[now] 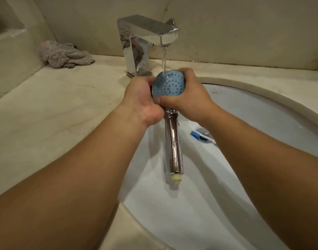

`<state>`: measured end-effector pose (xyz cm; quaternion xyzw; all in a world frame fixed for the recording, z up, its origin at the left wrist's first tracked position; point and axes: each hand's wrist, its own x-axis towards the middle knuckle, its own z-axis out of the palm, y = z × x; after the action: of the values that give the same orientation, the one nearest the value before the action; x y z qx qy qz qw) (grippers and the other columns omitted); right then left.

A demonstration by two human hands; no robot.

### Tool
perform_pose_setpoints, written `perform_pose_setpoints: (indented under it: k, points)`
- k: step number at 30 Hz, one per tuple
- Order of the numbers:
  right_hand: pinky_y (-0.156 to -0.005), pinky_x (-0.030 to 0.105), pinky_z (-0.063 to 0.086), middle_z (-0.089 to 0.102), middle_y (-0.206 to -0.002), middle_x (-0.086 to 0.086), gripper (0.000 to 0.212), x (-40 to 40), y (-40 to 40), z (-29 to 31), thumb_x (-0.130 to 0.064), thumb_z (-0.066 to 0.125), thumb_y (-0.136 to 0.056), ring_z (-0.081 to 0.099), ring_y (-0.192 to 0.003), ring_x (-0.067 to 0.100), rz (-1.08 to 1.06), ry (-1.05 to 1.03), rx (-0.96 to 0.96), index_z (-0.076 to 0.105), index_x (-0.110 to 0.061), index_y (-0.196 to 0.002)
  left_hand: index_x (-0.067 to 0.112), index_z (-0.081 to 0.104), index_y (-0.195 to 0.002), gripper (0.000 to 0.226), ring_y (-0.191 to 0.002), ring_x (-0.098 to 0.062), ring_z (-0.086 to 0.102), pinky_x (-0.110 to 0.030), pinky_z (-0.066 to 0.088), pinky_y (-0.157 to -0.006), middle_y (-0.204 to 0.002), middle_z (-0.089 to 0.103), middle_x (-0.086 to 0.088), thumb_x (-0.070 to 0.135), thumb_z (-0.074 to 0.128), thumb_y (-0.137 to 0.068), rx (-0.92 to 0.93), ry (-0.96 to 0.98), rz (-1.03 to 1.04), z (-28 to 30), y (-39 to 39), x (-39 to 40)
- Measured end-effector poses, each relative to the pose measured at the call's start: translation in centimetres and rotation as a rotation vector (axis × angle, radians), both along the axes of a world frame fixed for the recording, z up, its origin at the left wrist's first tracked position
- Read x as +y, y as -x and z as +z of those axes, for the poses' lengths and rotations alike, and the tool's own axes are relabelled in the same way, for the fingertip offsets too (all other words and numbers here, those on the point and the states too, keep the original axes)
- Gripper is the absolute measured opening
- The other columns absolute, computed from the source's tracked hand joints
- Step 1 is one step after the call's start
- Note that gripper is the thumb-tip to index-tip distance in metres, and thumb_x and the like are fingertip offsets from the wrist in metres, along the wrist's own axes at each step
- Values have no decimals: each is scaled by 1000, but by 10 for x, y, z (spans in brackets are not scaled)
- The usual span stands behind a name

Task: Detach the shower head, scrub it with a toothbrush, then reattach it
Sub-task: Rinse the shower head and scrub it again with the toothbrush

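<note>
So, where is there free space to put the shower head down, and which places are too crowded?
The widest bare patch is the countertop left of the sink, between the faucet and the near edge. The crumpled cloth fills its far left corner. The near basin below the shower head is bare but wet. Around the drain it is crowded: the toothbrush lies there.

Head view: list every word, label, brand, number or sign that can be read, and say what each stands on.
Small dark script mark on the inner back wall of the sink, just right of the right hand: seems to begin "W", too small and blurred to read.
Shower head, faucet, toothbrush, cloth: no text visible.
</note>
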<state>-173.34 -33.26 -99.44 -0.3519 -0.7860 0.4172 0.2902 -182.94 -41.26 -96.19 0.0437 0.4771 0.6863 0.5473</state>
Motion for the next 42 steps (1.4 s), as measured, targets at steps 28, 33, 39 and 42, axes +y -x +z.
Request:
perform_pose_setpoints:
  k: [28,33,39,42]
  points:
    - [-72,31,57,64,-93,-11,31,-18,21,2,-54,62,-85,63,-86,6,-247,73,260,59,-31,-104,-2,67,-128,44,-118,-36,70,-52,53,-104,-128,71,-21,20,40,-101,23,-110,-9,-6,2,-6]
    - [-80,40,59,62,-110,-3,33,-4,9,1,-40,59,-93,65,-99,15,12,179,228,52,-28,-123,-1,66,-130,45,-118,-38,69,-57,51,-105,-129,70,-23,23,36,-106,33,-138,-40,-9,9,-3]
    - [-80,35,59,56,-119,2,66,3,-7,1,-11,77,-81,62,-106,17,229,297,263,42,-22,-136,-1,65,-130,48,-114,-42,70,-59,54,-100,-128,69,-25,27,32,-109,53,-141,-50,-13,14,0]
    - [-78,37,60,60,-113,-2,48,-2,4,-1,-31,74,-84,64,-101,16,50,249,324,51,-25,-126,-1,65,-127,46,-113,-42,71,-60,54,-101,-125,71,-26,27,33,-110,54,-157,-30,-14,10,2]
